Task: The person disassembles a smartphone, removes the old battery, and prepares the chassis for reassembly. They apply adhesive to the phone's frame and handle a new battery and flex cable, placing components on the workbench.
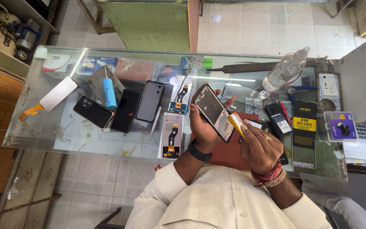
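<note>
**A:** Nearest to us, the right hand [259, 146] is up over the near edge of the glass desk [39, 127], fingers curled tight around a small yellow glue tube [236, 122], pinching it with the tip angled toward the phone.

**B:** And the left hand [203, 125], with a dark watch [199, 152] at the wrist, grips an opened phone frame [213, 112]. Fingers wrap its far long side, thumb on the near long side, the frame tilted and held clear above the desk.

**A:** The tube's nozzle sits right at the frame's lower right edge; touching or just short, I can't tell.

**B:** On the desk just left of that hand, two flat display parts with orange flex cables [171, 135], and white tweezers [155, 123] beside them.

**A:** Further left, three dark phones [126, 110] lie in a row, with a blue-handled tool [109, 93] behind them and a white rectangular panel [58, 93] toward the left edge.

**B:** Right side: a black and yellow anti-static package [304, 127], a small black meter [278, 120], and a clear box with a purple insert [340, 126] near the right edge.

**A:** At the far edge, a clear spray bottle [285, 70] lies on its side beside a long dark flat blade [246, 67].
</note>
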`<state>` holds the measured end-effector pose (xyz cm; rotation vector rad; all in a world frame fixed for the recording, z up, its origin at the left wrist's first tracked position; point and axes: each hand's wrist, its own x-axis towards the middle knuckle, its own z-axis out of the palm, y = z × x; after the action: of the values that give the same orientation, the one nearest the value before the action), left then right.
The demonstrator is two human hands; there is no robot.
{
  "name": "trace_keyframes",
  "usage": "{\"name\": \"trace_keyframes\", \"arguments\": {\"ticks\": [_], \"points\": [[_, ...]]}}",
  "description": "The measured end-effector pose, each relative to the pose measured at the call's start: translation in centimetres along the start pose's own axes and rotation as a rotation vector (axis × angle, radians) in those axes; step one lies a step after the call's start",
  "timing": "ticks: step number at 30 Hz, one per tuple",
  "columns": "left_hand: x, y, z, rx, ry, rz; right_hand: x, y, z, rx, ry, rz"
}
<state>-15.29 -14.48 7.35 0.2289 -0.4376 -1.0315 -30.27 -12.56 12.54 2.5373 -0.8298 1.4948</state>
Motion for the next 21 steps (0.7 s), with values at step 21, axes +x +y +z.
{"name": "trace_keyframes", "arguments": {"ticks": [21], "points": [[0.06,0.09,-0.24,-0.014,-0.012,0.023,-0.80,-0.01,-0.28,-0.010,0.001,0.005]]}}
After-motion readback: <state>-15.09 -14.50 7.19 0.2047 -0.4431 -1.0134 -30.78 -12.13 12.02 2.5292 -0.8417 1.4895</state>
